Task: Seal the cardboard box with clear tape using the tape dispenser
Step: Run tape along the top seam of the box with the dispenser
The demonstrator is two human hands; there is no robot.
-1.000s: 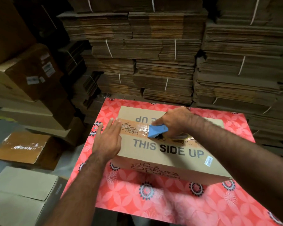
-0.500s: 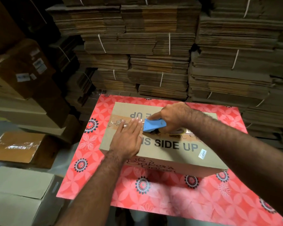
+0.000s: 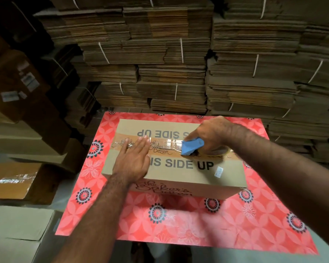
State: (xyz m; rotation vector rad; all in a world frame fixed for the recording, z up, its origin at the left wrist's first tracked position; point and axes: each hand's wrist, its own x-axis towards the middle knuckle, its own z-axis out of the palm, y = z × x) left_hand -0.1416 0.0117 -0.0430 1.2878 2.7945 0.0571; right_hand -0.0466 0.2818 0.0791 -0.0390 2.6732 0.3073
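A closed cardboard box (image 3: 180, 173) printed "THIS SIDE UP" lies on a red flower-patterned table (image 3: 179, 224). A strip of clear tape (image 3: 167, 144) runs along its top seam over a printed brown band. My left hand (image 3: 134, 158) presses flat on the taped seam at the box's left part, fingers straight. My right hand (image 3: 211, 137) grips a blue tape dispenser (image 3: 191, 147) at the seam's right half, its roll mostly hidden under the palm.
Tall stacks of flattened, strapped cardboard (image 3: 179, 63) stand right behind the table. Sealed brown boxes (image 3: 21, 95) pile up at the left, a taped box (image 3: 13, 179) and pale boxes (image 3: 17, 232) sit on the floor at lower left.
My right hand has drawn the dispenser rightward along the seam, laying more tape. My left hand slid from the box's left edge onto the taped seam and stays pressed there.
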